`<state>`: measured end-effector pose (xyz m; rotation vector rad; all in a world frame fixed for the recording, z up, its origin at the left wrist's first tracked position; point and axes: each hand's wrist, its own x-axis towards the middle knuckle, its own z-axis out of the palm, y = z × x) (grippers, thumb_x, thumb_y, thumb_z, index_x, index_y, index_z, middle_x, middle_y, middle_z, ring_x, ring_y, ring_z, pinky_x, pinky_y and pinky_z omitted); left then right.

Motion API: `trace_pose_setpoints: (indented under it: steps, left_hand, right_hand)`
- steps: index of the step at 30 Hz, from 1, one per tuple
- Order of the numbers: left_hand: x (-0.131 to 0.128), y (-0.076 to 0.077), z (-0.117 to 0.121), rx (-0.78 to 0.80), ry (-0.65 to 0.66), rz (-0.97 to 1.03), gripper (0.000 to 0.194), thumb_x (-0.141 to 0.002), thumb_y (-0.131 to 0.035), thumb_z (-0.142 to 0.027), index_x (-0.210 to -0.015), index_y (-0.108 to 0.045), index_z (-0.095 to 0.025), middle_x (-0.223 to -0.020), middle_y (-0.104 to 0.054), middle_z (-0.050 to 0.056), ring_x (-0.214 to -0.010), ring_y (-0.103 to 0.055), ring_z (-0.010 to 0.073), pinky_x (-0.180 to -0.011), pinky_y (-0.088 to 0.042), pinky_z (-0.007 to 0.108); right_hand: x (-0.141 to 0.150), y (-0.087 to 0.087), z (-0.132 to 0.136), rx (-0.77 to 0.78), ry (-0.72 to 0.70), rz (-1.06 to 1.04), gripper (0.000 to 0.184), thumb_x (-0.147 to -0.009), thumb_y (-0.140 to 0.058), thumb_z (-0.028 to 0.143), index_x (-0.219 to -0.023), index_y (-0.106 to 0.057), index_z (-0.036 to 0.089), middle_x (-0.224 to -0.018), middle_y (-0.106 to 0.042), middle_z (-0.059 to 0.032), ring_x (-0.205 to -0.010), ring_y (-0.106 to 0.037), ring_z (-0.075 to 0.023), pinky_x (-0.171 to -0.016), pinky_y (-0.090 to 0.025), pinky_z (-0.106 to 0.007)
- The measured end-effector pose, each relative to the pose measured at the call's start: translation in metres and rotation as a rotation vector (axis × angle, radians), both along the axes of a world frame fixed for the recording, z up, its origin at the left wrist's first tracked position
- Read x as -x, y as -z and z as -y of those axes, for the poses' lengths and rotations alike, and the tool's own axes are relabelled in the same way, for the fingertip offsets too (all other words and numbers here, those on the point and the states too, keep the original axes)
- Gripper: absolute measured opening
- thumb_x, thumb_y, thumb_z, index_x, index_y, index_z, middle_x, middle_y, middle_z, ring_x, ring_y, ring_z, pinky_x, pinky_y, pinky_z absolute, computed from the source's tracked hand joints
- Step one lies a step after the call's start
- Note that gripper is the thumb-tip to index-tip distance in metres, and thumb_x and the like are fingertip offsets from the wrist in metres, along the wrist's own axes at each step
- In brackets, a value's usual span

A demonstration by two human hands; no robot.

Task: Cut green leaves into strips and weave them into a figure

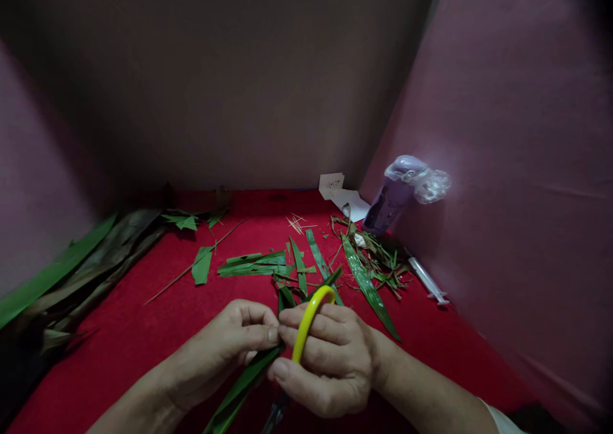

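Observation:
My left hand [239, 335] is closed, thumb and fingers pinching a long green leaf strip [246, 383] that runs down toward the bottom edge. Close against it, my right hand [330, 357] has a pair of scissors with a yellow handle [309, 325] hooked on its fingers. The dark blades point down below the hand, partly hidden. The fingertips of both hands meet at the leaf, so the exact spot they work on is covered. Past the hands lie cut leaf pieces [251, 265] and a glossy long leaf [368, 284].
Large leaves [57, 277] are heaped at the left. Toothpicks [297, 223] lie on the red cloth [158, 332], near white papers [352, 204]. At the right stand a purple container with plastic wrap [390, 201], a pile of dry stems [383, 258] and a syringe [428, 279], beside a pinkish wall.

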<state>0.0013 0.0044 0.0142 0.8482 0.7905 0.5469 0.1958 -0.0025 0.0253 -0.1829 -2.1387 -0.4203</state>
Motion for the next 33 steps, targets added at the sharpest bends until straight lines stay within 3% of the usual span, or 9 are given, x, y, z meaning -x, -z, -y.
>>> trace_pose_setpoints:
  steps: [3,5,7,10,12,15,25,29,33]
  left_hand:
    - [-0.001,-0.002,-0.002,-0.093,-0.129,-0.031,0.017,-0.075,-0.069,-0.028,-0.065,-0.063,-0.016,-0.056,-0.063,-0.001,-0.049,-0.052,0.0084,-0.050,-0.039,0.018]
    - [-0.002,-0.005,-0.002,-0.204,-0.238,-0.100,0.017,-0.077,-0.067,-0.029,-0.065,-0.066,-0.017,-0.060,-0.066,-0.001,-0.054,-0.054,0.0085,-0.055,-0.042,0.017]
    - [-0.003,-0.008,-0.001,-0.322,-0.332,-0.154,0.015,-0.077,-0.067,-0.029,-0.066,-0.068,-0.018,-0.064,-0.066,-0.002,-0.060,-0.054,0.0083,-0.059,-0.042,0.015]
    - [-0.004,-0.012,0.001,-0.465,-0.380,-0.211,0.015,-0.077,-0.066,-0.031,-0.068,-0.070,-0.019,-0.066,-0.064,-0.003,-0.063,-0.053,0.0092,-0.061,-0.041,0.015]
    - [-0.006,-0.012,0.002,-0.523,-0.376,-0.248,0.018,-0.077,-0.065,-0.033,-0.067,-0.070,-0.018,-0.064,-0.060,-0.003,-0.062,-0.050,0.0098,-0.059,-0.040,0.016]
    - [-0.008,-0.008,0.004,-0.587,-0.342,-0.291,0.021,-0.077,-0.063,-0.034,-0.066,-0.068,-0.017,-0.063,-0.055,-0.002,-0.060,-0.048,0.0108,-0.057,-0.040,0.019]
    - [-0.016,-0.004,0.010,-0.808,-0.228,-0.443,0.024,-0.083,-0.056,-0.030,-0.066,-0.067,-0.018,-0.065,-0.058,0.002,-0.064,-0.054,0.0160,-0.062,-0.042,0.024]
    - [-0.016,-0.002,0.009,-0.737,-0.240,-0.421,0.021,-0.079,-0.060,-0.031,-0.066,-0.069,-0.018,-0.065,-0.062,0.002,-0.064,-0.055,0.0160,-0.061,-0.043,0.023]
    - [-0.019,0.000,0.010,-0.511,-0.262,-0.327,0.018,-0.074,-0.066,-0.033,-0.068,-0.069,-0.016,-0.057,-0.060,0.000,-0.052,-0.053,0.0131,-0.052,-0.042,0.022]
  right_hand:
    - [-0.008,0.003,0.004,0.068,0.148,-0.147,0.012,-0.078,-0.060,0.013,-0.084,-0.063,0.022,-0.088,-0.072,-0.0040,-0.091,-0.066,-0.0196,-0.075,-0.058,-0.033]
    - [-0.010,0.012,0.008,0.116,0.173,-0.299,0.036,-0.073,-0.064,0.006,-0.105,-0.058,0.022,-0.092,-0.070,-0.0063,-0.084,-0.066,-0.0193,-0.070,-0.058,-0.034]
    - [-0.006,0.023,0.011,0.334,0.179,-0.453,0.057,-0.071,-0.064,0.002,-0.123,-0.048,0.021,-0.093,-0.067,-0.0079,-0.077,-0.065,-0.0178,-0.066,-0.056,-0.033]
    - [0.009,0.036,0.010,0.883,0.145,-0.656,0.047,-0.075,-0.063,0.007,-0.117,-0.051,0.024,-0.086,-0.064,-0.0034,-0.070,-0.063,-0.0144,-0.062,-0.054,-0.027]
    - [0.019,0.039,0.007,1.224,0.024,-0.768,0.040,-0.075,-0.067,0.012,-0.109,-0.052,0.025,-0.084,-0.064,-0.0007,-0.075,-0.063,-0.0138,-0.067,-0.053,-0.025]
    - [0.027,0.037,0.001,1.497,-0.186,-0.947,0.040,-0.067,-0.076,0.018,-0.100,-0.053,0.024,-0.082,-0.063,0.0018,-0.074,-0.062,-0.0122,-0.068,-0.052,-0.023]
    - [0.023,0.033,0.002,1.692,-0.266,-1.052,0.047,-0.061,-0.080,0.020,-0.098,-0.051,0.022,-0.075,-0.064,0.0040,-0.062,-0.057,-0.0091,-0.060,-0.047,-0.020]
    - [0.023,0.032,0.001,1.734,-0.271,-1.062,0.048,-0.061,-0.080,0.020,-0.098,-0.050,0.022,-0.071,-0.062,0.0053,-0.058,-0.055,-0.0079,-0.055,-0.044,-0.019]
    - [0.023,0.032,0.000,1.709,-0.277,-1.048,0.050,-0.057,-0.081,0.017,-0.097,-0.051,0.021,-0.072,-0.062,0.0056,-0.058,-0.056,-0.0074,-0.056,-0.045,-0.018]
